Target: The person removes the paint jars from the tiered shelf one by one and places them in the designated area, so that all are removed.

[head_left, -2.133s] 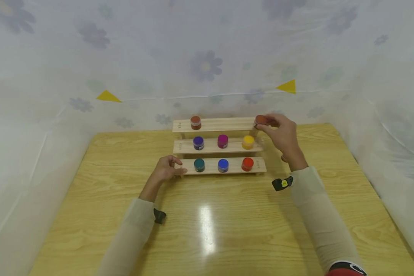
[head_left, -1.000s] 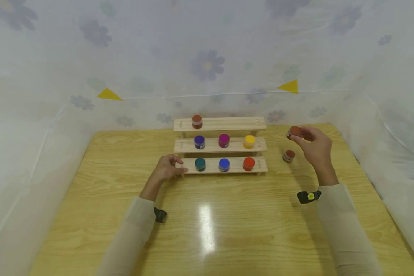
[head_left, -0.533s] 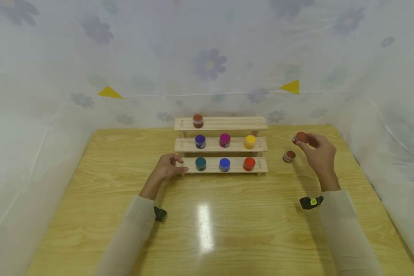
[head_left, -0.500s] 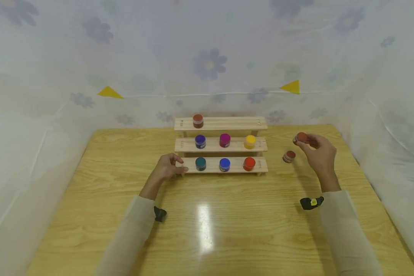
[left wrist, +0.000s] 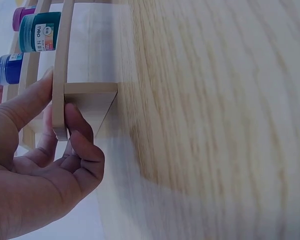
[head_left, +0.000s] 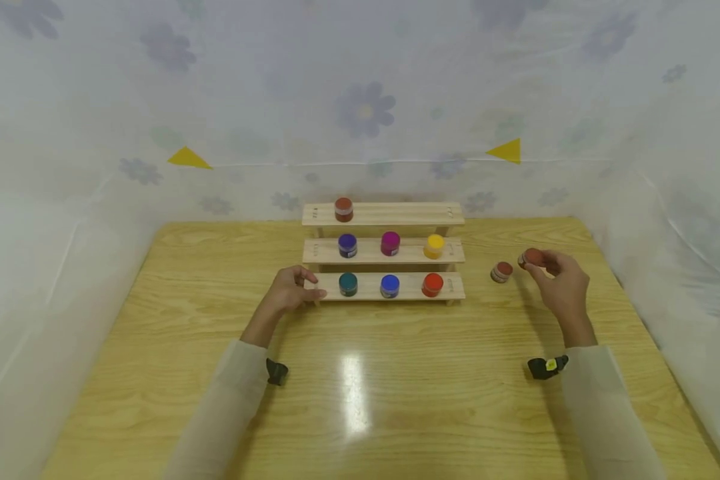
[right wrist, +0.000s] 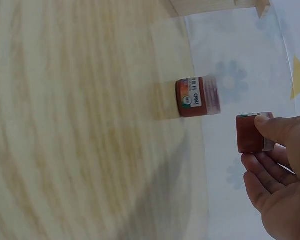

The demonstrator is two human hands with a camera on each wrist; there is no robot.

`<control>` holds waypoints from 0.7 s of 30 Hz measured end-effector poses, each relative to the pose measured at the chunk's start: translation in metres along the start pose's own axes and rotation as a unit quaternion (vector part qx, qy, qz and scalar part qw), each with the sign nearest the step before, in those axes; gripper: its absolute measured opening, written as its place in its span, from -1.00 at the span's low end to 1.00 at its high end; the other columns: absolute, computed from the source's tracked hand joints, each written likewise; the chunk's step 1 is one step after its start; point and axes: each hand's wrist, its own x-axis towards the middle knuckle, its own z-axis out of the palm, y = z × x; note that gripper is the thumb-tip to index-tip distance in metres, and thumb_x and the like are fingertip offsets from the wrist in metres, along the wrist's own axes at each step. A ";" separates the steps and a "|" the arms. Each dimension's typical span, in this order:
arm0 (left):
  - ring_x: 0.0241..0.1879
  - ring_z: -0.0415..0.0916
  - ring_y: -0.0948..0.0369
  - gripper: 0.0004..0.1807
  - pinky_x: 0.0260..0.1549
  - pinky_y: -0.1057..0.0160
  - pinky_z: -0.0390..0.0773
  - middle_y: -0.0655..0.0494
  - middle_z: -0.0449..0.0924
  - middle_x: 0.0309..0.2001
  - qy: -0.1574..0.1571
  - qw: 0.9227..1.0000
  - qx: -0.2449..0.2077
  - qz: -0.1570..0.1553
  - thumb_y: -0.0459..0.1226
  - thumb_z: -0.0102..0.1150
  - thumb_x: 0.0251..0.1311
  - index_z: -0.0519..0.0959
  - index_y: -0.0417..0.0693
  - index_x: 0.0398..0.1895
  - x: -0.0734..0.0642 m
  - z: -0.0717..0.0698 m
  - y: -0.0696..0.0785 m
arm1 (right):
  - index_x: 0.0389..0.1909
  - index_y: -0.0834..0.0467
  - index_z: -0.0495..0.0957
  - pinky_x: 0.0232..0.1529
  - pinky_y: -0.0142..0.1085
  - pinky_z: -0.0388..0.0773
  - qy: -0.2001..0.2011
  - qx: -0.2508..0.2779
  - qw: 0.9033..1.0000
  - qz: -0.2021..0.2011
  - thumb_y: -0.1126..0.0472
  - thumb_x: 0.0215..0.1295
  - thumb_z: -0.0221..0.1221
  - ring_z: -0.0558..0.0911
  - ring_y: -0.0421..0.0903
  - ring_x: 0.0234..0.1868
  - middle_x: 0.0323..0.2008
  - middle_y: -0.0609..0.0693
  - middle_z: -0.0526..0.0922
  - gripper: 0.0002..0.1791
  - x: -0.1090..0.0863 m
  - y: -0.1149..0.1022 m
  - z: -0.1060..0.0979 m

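My left hand (head_left: 289,291) grips the left end of the lowest shelf on a three-tier wooden rack (head_left: 369,291), thumb on top and curled fingers underneath. In the right wrist view, my right hand (right wrist: 285,170) pinches a small brown paint jar (right wrist: 250,134) above the table. A second brown paint jar (right wrist: 192,97) stands on the table just left of it in the head view. The top tier bears one brown jar (head_left: 344,210) at its left. Violet (head_left: 347,246), magenta (head_left: 390,244) and yellow (head_left: 434,247) jars stand on the middle tier.
Along the bottom tier are a dark green jar (head_left: 348,285), a blue jar (head_left: 389,286) and a red jar (head_left: 432,285). The rack stands near the back of the wood-grain table (head_left: 432,400). Behind rises a flowered white curtain (head_left: 264,100) with two yellow triangles.
My right hand has carried the brown jar off the top tier's right end, moving right and then down toward the table beside the other brown jar. The left hand has stayed on the rack.
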 end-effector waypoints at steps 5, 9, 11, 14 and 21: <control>-0.57 0.27 0.23 -0.65 -0.53 0.27 0.43 0.11 0.22 -0.53 -0.002 1.000 0.000 0.000 -0.29 0.39 0.04 0.47 -0.23 -0.17 0.000 0.000 0.000 | 0.19 0.41 0.37 0.09 0.07 0.42 -0.002 -0.007 1.000 -0.007 0.04 0.34 0.13 0.48 0.28 0.10 0.11 0.37 0.47 -0.41 -0.003 0.008 0.002; -0.57 0.27 0.23 -0.65 -0.52 0.26 0.43 0.11 0.22 -0.53 0.000 1.000 0.001 0.002 -0.29 0.39 0.04 0.48 -0.23 -0.17 -0.001 -0.001 0.000 | 0.17 0.42 0.38 0.06 0.07 0.42 -0.005 -0.007 1.000 -0.015 0.07 0.33 0.14 0.48 0.29 0.09 0.09 0.39 0.48 -0.44 -0.004 0.011 0.004; -0.57 0.27 0.22 -0.65 -0.51 0.25 0.44 0.11 0.22 -0.53 0.001 1.000 0.002 0.001 -0.29 0.39 0.04 0.48 -0.22 -0.17 -0.001 -0.001 0.000 | 0.17 0.42 0.38 0.05 0.06 0.43 -0.008 -0.008 1.000 -0.018 0.08 0.34 0.14 0.49 0.30 0.08 0.08 0.41 0.48 -0.44 -0.004 0.013 0.005; -0.56 0.27 0.22 -0.65 -0.51 0.26 0.44 0.11 0.22 -0.53 0.001 1.000 0.005 0.001 -0.28 0.39 0.04 0.48 -0.22 -0.17 -0.001 0.000 -0.001 | 0.17 0.42 0.37 0.07 0.06 0.42 -0.015 -0.010 1.000 -0.013 0.08 0.34 0.13 0.48 0.30 0.09 0.08 0.41 0.48 -0.44 -0.004 0.016 0.007; -0.57 0.27 0.22 -0.65 -0.54 0.30 0.42 0.11 0.23 -0.53 0.002 1.000 0.006 0.002 -0.28 0.40 0.03 0.49 -0.22 -0.17 0.001 0.000 -0.002 | 0.21 0.42 0.32 0.13 0.13 0.38 -0.039 0.008 0.999 0.006 0.06 0.36 0.10 0.44 0.34 0.15 0.12 0.42 0.46 -0.41 -0.005 0.021 0.008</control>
